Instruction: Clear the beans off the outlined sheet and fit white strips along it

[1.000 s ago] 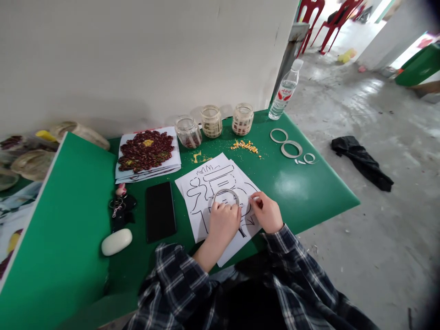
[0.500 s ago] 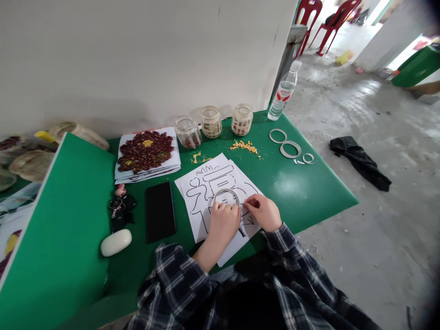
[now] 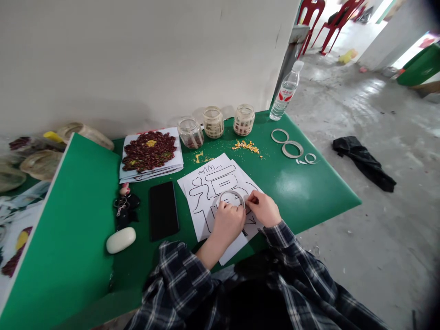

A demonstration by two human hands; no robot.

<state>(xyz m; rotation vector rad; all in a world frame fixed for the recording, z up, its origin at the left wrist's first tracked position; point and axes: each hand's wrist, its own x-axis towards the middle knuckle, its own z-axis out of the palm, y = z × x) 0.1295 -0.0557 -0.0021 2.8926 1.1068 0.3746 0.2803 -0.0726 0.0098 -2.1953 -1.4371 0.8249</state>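
A thin roll of tape [image 3: 232, 191] stands over the drawn-on paper sheets [image 3: 192, 183], and my left hand [image 3: 229, 223] is closed around its near side. Beside it, at the roll's right edge, my right hand [image 3: 265, 209] is pinched with thumb and fingertips together; whatever lies between them is too small to make out. Bold black outlines of a large character and leaf-like shapes cover the top sheet, partly hidden under both hands. Another sheet lies beneath it.
Around the papers are a black phone [image 3: 164, 211], white case [image 3: 121, 240], keys [image 3: 123, 206], bean-covered flower picture [image 3: 149, 151], glass jars [image 3: 213, 122], corn kernels [image 3: 246, 146], tape rings [image 3: 292, 149] and a water bottle [image 3: 285, 94]. A green board [image 3: 62, 220] stands left.
My right hand has come slightly nearer the tape roll, its fingers pinched more tightly. The roll and my left hand have shifted a little right, along with the whole view.
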